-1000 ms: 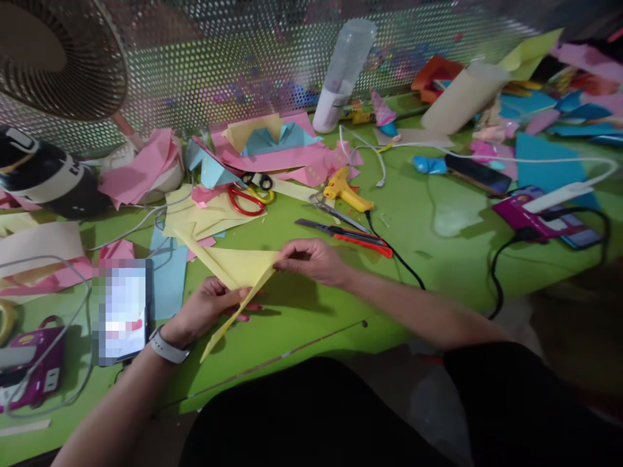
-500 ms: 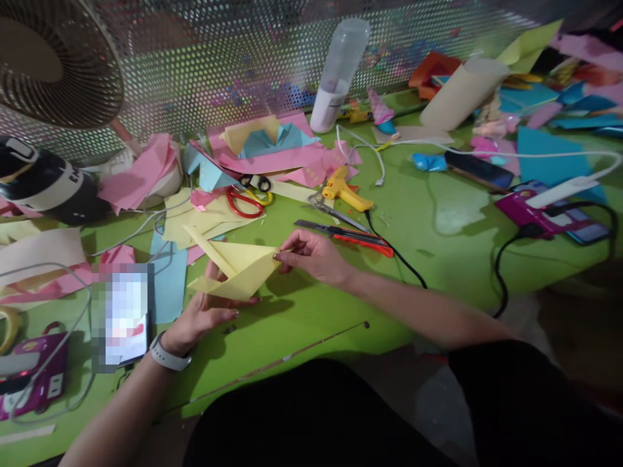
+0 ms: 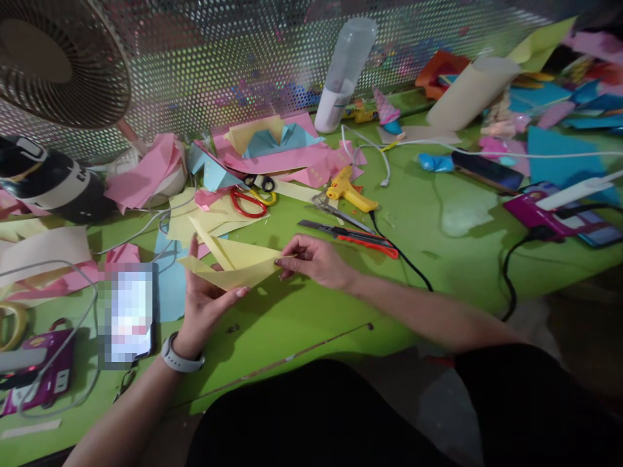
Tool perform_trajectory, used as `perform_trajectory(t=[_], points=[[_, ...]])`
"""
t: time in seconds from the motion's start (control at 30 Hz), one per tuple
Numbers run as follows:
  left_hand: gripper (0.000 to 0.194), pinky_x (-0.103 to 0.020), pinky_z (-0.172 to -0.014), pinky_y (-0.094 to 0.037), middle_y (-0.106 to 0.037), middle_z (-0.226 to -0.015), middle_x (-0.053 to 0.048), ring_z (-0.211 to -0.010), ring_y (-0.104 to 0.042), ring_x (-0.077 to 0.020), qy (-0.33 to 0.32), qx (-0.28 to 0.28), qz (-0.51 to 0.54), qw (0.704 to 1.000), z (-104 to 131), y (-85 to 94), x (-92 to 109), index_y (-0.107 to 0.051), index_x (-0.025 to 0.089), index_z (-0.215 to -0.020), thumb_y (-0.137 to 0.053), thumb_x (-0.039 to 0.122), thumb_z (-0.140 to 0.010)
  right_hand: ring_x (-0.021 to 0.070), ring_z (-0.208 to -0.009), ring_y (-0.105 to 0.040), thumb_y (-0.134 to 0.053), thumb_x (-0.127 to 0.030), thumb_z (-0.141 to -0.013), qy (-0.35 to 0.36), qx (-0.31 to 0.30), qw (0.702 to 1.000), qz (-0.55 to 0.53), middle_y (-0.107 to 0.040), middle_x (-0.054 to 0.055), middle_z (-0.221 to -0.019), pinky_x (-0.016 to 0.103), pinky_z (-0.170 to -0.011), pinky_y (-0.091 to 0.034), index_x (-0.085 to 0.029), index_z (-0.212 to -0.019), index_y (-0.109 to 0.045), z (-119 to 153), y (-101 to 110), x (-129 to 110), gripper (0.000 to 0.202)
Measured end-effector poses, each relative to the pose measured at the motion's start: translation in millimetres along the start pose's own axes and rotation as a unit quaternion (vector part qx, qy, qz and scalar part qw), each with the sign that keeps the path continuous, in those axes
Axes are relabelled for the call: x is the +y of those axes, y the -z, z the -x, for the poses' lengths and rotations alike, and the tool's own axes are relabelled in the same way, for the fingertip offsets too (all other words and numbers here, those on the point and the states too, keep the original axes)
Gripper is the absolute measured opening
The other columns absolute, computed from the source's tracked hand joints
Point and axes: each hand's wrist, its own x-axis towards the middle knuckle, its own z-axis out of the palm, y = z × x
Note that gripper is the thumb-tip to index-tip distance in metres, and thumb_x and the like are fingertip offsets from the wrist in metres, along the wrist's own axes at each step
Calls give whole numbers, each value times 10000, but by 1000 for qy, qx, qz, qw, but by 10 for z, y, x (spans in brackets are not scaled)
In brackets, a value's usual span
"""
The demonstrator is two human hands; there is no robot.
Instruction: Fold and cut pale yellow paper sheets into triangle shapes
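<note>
A folded sheet of yellow paper (image 3: 253, 263) is held just above the green table, its creased flaps opening toward the left. My right hand (image 3: 316, 261) pinches the paper's pointed right end between thumb and fingers. From the lower left, my left hand (image 3: 207, 301) cradles the folded sheet, with the thumb along its near edge and one finger rising behind the left side. The paper hides the other left fingers. Right behind my right hand lies a box cutter (image 3: 348, 237) with an orange-red handle.
Beyond the hands lie a yellow glue gun (image 3: 350, 189), red-and-yellow scissors (image 3: 250, 201) and pink, blue and yellow paper scraps. A phone (image 3: 129, 314) is left of my left wrist. Purple power strips (image 3: 540, 217) with cables, a fan (image 3: 63, 61) and a dark bottle (image 3: 53, 181) also stand around.
My left hand has turned, its thumb now up against the paper's near edge and a finger raised behind. The folded paper has tilted, while my right hand keeps its pinch.
</note>
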Motion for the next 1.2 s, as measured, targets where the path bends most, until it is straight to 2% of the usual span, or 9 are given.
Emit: perform_trajectory(t=[0.07, 0.17, 0.23, 0.33, 0.57, 0.83, 0.97, 1.1, 1.2], points=[[1070, -267, -814, -580, -681, -1126, -37, -930, -696, -169, -19, -2, -3, 1000, 0, 9, -14, -213, 346, -1523, -876, 375, -684, 109, -619, -707, -847, -395, -720, -1, 0, 1000, 4, -715, -19, -694, 246, -605, -604, -163, -799, -611, -1, 7, 13, 341], [775, -293, -857, -577, -682, -1193, -71, -1026, -680, -211, -47, -15, -18, 999, -16, 53, -58, -551, 284, -1316, -896, 420, -635, 106, -633, -711, -845, -388, -724, 3, 5, 1000, 1, -712, -23, -696, 234, -611, -598, -163, -799, -611, -6, 16, 35, 334], [467, -307, -831, -585, -731, -1066, -73, -957, -694, -228, -45, -29, -54, 997, -28, 92, -79, -720, 218, -987, -889, 460, -624, 99, -632, -709, -844, -388, -725, 8, 4, 1000, -5, -709, -27, -691, 223, -614, -592, -162, -797, -615, -9, 23, 40, 330], [270, -293, -695, -576, -738, -783, -46, -742, -682, -201, -36, -29, -127, 991, -39, 126, -71, -745, 208, -693, -852, 455, -674, 90, -626, -703, -842, -380, -732, 12, 3, 1000, -6, -711, -27, -690, 214, -619, -584, -160, -805, -624, -12, 42, 28, 317], [172, -274, -641, -529, -730, -713, -31, -677, -656, -182, -36, 10, -148, 988, -43, 66, 13, -766, 228, -644, -807, 371, -730, 92, -668, -699, -873, -344, -693, 11, -33, 999, -12, -746, -5, -761, 202, -604, -558, -167, -851, -656, -7, 76, 10, 321], [278, -235, -541, -485, -726, -656, -45, -570, -602, -133, -4, 37, -49, 998, -90, 55, -147, -760, 175, -611, -839, 430, -689, 83, -579, -631, -849, -383, -707, 52, 44, 996, 55, -707, -13, -688, 192, -508, -495, -173, -745, -658, 32, 0, 40, 287], [252, -217, -521, -463, -719, -636, -39, -542, -574, -109, 18, 44, -23, 999, -101, 61, -184, -769, 177, -616, -854, 406, -682, 117, -687, -705, -859, -339, -700, 51, 55, 997, 9, -728, -8, -783, 240, -644, -585, -188, -856, -640, 33, -3, 43, 308], [236, -215, -533, -464, -724, -654, -37, -556, -580, -109, 22, 48, -14, 998, -96, 68, -196, -780, 178, -643, -864, 397, -675, 127, -723, -729, -875, -313, -683, 27, 53, 996, -65, -747, 1, -937, 272, -685, -621, -214, -1082, -599, 4, 0, 46, 495], [238, -209, -533, -459, -718, -650, -33, -555, -571, -103, 18, 45, -18, 999, -95, 75, -218, -779, 178, -641, -865, 397, -676, 123, -710, -729, -868, -363, -688, -1, 30, 997, -69, -750, 7, -839, 255, -686, -623, -174, -991, -660, -13, 3, 54, 413]])
